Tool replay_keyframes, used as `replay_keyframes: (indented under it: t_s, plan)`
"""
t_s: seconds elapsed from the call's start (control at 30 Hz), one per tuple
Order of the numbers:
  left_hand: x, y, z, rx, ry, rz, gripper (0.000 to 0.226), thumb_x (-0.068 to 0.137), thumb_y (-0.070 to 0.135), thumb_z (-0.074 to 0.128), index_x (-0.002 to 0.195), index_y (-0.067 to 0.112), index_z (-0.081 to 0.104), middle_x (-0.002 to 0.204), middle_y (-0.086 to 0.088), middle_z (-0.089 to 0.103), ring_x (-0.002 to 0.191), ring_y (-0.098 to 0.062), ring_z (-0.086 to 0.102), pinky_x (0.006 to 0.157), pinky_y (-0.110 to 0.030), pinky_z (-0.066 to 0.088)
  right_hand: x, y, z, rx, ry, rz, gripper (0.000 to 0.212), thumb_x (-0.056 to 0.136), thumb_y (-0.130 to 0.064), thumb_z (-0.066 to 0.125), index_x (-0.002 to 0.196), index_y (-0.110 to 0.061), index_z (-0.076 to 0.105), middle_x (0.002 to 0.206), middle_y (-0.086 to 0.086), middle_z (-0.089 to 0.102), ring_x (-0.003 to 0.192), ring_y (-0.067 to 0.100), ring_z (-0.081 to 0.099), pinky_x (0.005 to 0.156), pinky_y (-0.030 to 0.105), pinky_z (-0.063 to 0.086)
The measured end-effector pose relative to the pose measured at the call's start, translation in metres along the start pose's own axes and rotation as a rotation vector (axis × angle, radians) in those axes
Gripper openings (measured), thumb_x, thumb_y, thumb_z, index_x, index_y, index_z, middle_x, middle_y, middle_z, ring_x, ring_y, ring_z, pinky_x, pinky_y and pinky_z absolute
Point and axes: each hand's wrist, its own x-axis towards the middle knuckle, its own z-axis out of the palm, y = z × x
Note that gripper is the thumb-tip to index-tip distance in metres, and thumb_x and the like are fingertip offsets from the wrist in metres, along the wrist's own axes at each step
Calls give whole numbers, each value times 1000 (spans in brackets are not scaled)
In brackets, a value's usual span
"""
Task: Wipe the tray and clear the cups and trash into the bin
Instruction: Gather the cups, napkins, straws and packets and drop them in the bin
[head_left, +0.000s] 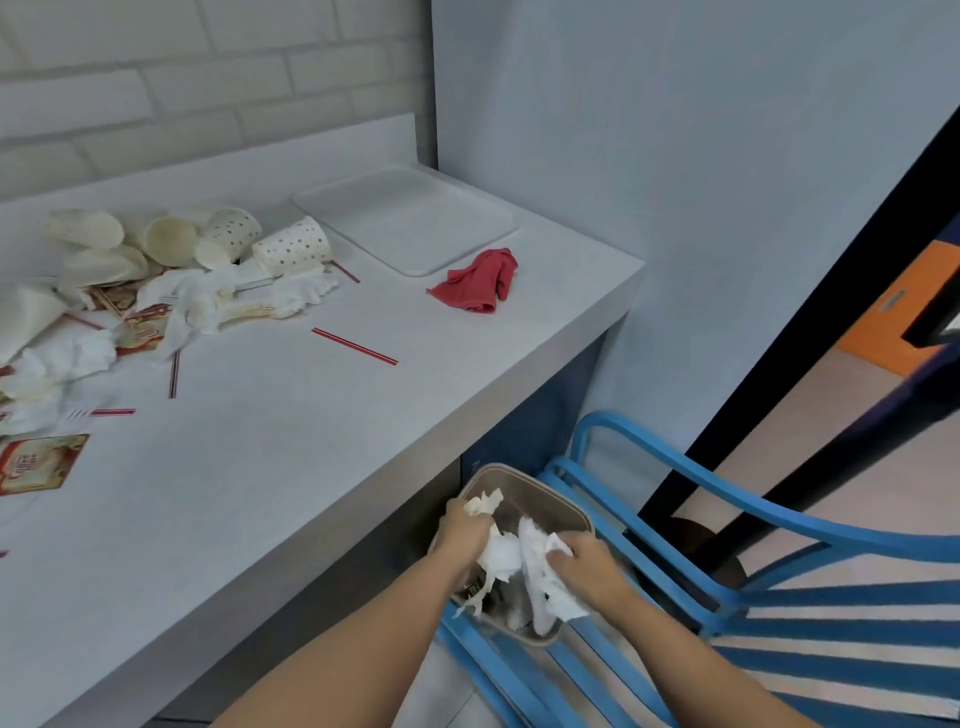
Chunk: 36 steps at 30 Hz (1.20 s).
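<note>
Both my hands are over the beige bin (563, 506) that stands on the floor beside the counter. My left hand (464, 532) grips crumpled white paper trash (500, 553), and my right hand (589, 564) grips a crumpled white napkin (545, 587). More paper lies inside the bin. On the counter, a white tray (410, 226) sits at the back right with a red cloth (480, 283) in front of it. Several paper cups (291, 249) lie tipped at the back left amid napkins and wrappers (171, 312).
Red-striped straws (355, 346) and a printed packet (39, 462) lie scattered on the white counter (270, 467). A blue slatted chair (727, 571) stands right beside the bin. A wall rises behind the tray, and a dark door frame (810, 332) crosses on the right.
</note>
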Motion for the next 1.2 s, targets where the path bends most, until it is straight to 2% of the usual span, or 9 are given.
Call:
replay_keyframes:
  t_s: [0.2, 0.3, 0.43, 0.53, 0.67, 0.77, 0.87, 0.97, 1.2]
  plan:
    - [-5, 6, -7, -217, -24, -140, 69, 87, 6, 57, 144, 6, 17, 118, -18, 51, 91, -27, 58, 66, -33, 52, 19, -8, 7, -191, -158, 118, 34, 86, -2, 44, 57, -20, 39, 63, -4, 45, 68, 15, 48, 49, 19, 31]
    - [-2, 7, -10, -194, -51, -155, 76, 87, 10, 59, 147, 7, 12, 135, -19, 46, 107, -30, 55, 71, -32, 49, 27, -21, 4, -223, -189, 112, 13, 90, -9, 47, 100, -12, 54, 101, 5, 58, 91, 19, 51, 68, 22, 37]
    - [-4, 6, -12, -76, -50, -133, 54, 88, 11, 57, 136, -2, 35, 128, -22, 54, 111, -28, 59, 66, -24, 46, 33, -34, 1, -309, -233, 130, 51, 96, -27, 47, 140, -10, 29, 136, 15, 49, 122, 27, 50, 91, 28, 42]
    - [-12, 12, -16, 42, -55, -41, 32, 91, 9, 52, 122, 0, 49, 105, -13, 59, 77, -15, 59, 53, -19, 44, 34, -46, -2, -420, -254, 112, 48, 94, -28, 50, 136, -9, 37, 134, 13, 52, 123, 26, 50, 94, 29, 41]
    - [-20, 25, -24, 231, -20, 104, 18, 87, 11, 54, 104, 6, 59, 99, -12, 60, 85, -20, 56, 78, -32, 49, 30, -80, -12, -550, -360, 62, 36, 96, -19, 45, 126, -3, 54, 91, 7, 63, 87, 23, 61, 65, 23, 48]
    - [-34, 38, -38, 305, -65, 172, 8, 88, 10, 51, 86, 13, 59, 90, -10, 60, 81, -21, 56, 70, -28, 48, 27, -114, -20, -536, -428, 92, 34, 93, -22, 47, 122, -6, 54, 104, 13, 64, 78, 26, 66, 71, 32, 56]
    - [-53, 54, -62, 329, -144, 187, 16, 90, 6, 49, 99, 13, 60, 86, -6, 61, 87, -19, 61, 70, -21, 50, 23, -155, -27, -610, -503, 87, 40, 94, -21, 50, 130, -4, 50, 110, 18, 65, 75, 27, 69, 68, 33, 60]
    - [-82, 70, -97, 271, -228, 155, 16, 94, 3, 46, 107, 6, 54, 82, -5, 60, 70, -13, 62, 63, -16, 52, 11, -201, -32, -697, -589, 48, 38, 98, -20, 46, 129, 2, 47, 83, 15, 67, 50, 17, 65, 46, 22, 52]
    - [-138, 82, -204, 323, 138, 184, 25, 93, 23, 53, 104, 4, 65, 73, -1, 65, 52, -10, 51, 52, -20, 42, -31, -300, 4, -761, -494, -397, 22, 96, -22, 50, 106, -6, 62, 68, 4, 63, 53, 12, 56, 53, 21, 44]
